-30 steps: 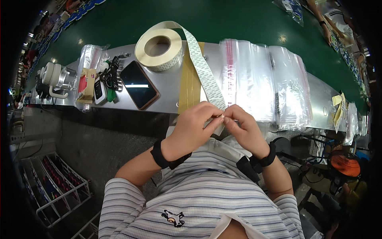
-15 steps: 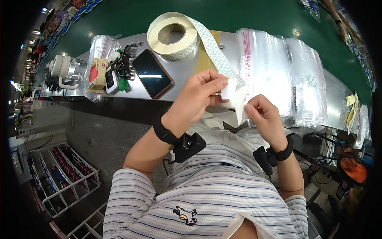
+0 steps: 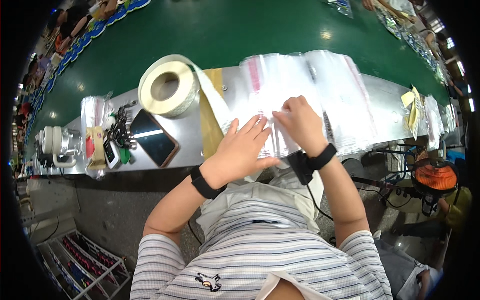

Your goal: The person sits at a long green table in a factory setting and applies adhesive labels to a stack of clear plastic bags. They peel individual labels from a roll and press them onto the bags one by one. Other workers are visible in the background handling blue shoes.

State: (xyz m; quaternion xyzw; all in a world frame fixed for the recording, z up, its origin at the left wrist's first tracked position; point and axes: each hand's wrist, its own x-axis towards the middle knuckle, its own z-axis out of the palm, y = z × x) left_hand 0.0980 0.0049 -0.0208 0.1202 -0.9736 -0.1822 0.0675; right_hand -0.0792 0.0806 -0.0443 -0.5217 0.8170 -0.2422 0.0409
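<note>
- Tabletop [image 3: 190, 145], grey, centre of frame, below a green belt [image 3: 225, 30].
- Clear plastic bags [image 3: 340, 95], stacked upper centre-right; a label seems to be pressed on here.
- Label roll [image 3: 167, 87], upper left, strip trailing right.
- Left hand [image 3: 240, 152], flat, fingers spread, gripping nothing.
- Right hand [image 3: 300, 122], curled, pressing the top bag; a firm smoothing is judged next.

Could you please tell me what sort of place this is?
Probably a factory packing line: a long green conveyor belt, a steel bench with clear plastic bags, and a roll of labels.
</note>
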